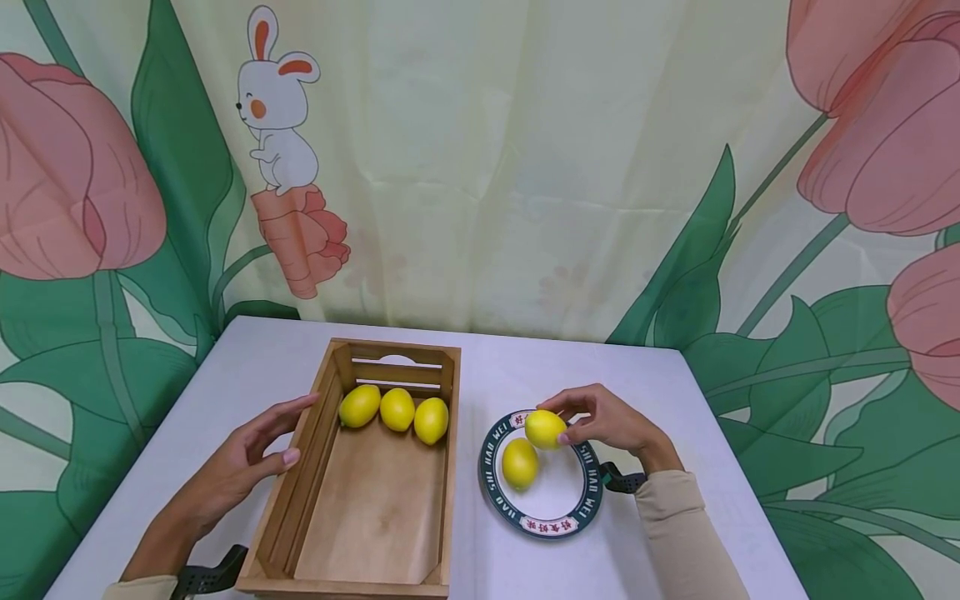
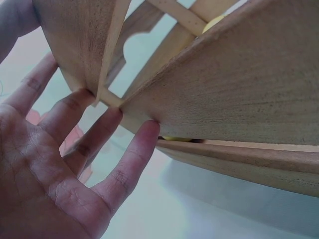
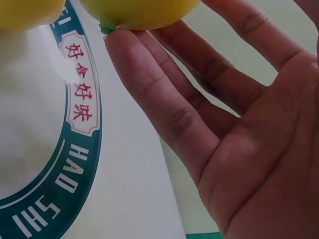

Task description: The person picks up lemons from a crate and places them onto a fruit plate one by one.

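Note:
Between thumb and fingers, my right hand (image 1: pixel 611 423) pinches a yellow lemon (image 1: pixel 545 429) over the back of a round plate (image 1: pixel 542 527) with a dark green lettered rim. A second lemon (image 1: pixel 520 464) lies on the plate just in front of it. In the right wrist view the held lemon (image 3: pixel 139 11) shows its green stem end by the fingertips. My left hand (image 1: pixel 243 457) has its fingers spread and touches the outer left side of a slatted wooden crate (image 1: pixel 300 467). Three lemons (image 1: pixel 397 409) sit in a row at the crate's far end.
Crate and plate stand side by side on a white table (image 1: pixel 480 517), the crate to the left. Behind the table hangs a curtain (image 1: pixel 480 167) printed with tulips and a rabbit. The crate's slatted walls rise above its floor.

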Available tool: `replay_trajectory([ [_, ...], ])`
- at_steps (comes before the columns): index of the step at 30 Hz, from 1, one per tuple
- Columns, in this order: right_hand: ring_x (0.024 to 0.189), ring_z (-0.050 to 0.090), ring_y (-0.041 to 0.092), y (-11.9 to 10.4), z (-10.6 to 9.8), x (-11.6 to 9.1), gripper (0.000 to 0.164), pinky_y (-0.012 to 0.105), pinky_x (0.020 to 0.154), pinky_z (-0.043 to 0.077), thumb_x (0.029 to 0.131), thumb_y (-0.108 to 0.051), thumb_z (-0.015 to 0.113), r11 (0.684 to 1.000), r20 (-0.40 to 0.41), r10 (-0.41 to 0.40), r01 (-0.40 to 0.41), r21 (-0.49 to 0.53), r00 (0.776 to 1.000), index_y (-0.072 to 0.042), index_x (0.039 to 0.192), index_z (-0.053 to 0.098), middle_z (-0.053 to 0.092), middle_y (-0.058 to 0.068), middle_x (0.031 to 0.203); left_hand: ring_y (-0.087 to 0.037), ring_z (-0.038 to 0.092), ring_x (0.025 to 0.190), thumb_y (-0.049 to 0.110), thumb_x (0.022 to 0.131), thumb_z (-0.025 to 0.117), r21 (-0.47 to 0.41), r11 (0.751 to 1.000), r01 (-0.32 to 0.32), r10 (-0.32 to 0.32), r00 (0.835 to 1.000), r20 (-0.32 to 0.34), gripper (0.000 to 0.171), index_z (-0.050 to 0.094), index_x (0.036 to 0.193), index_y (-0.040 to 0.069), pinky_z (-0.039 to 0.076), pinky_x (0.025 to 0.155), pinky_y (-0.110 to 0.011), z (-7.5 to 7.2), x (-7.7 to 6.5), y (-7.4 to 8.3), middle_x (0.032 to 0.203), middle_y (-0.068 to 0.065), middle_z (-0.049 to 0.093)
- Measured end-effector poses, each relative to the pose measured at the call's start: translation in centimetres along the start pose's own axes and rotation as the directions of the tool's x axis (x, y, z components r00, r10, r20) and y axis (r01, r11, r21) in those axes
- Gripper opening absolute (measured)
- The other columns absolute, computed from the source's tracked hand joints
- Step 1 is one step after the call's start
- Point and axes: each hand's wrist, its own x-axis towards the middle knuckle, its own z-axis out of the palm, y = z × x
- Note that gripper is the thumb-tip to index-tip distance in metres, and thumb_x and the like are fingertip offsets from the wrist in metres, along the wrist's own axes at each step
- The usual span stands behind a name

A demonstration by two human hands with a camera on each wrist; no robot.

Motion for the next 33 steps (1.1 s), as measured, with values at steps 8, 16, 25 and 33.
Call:
replay_trajectory([
  [8,0.101,0.06,0.035,0.3,0.4,-0.1,0.043,0.037,0.086,0.06,0.084,-0.021,0.08,0.999,-0.014,0.015,-0.016,-0.028,1.0,-0.021,0.125,0.069,0.069,0.004,0.123,0.015,0.036,0.129,0.018,0.1,0.058,0.008,1.0,0.002,-0.002,1.0,-0.004,0.061,0.034,0.154,0.033,0.038,0.104,-0.072,0.0,-0.1,-0.2,0.162,0.001,0.03],
  [16,0.099,0.061,0.033,0.7,0.7,0.0,0.041,0.039,0.086,0.056,0.083,-0.02,0.081,0.996,-0.049,0.025,-0.029,-0.084,0.998,-0.021,0.123,0.071,0.07,0.003,0.121,0.014,0.037,0.129,0.018,0.1,0.058,0.012,1.0,-0.005,0.005,1.0,-0.002,0.061,0.034,0.154,0.033,0.04,0.103,-0.072,0.0,0.0,-0.3,0.162,0.0,0.03],
  [25,0.1,0.059,0.031,0.8,1.2,0.2,0.04,0.035,0.085,0.054,0.08,-0.02,0.083,0.988,-0.086,0.092,-0.102,-0.119,0.992,-0.024,0.119,0.073,0.07,0.001,0.119,0.015,0.036,0.128,0.019,0.1,0.058,0.011,1.0,-0.007,0.007,1.0,-0.002,0.061,0.034,0.154,0.033,0.039,0.103,-0.072,0.0,0.0,-0.3,0.162,0.001,0.03],
  [33,0.097,0.058,0.03,0.9,1.4,0.2,0.041,0.033,0.08,0.056,0.08,-0.022,0.084,0.984,-0.09,0.105,-0.117,-0.136,0.99,-0.026,0.119,0.072,0.07,-0.001,0.119,0.015,0.035,0.128,0.019,0.1,0.058,0.016,1.0,-0.005,0.005,1.0,-0.009,0.061,0.034,0.154,0.033,0.039,0.103,-0.072,0.0,0.0,-0.4,0.162,0.001,0.03],
])
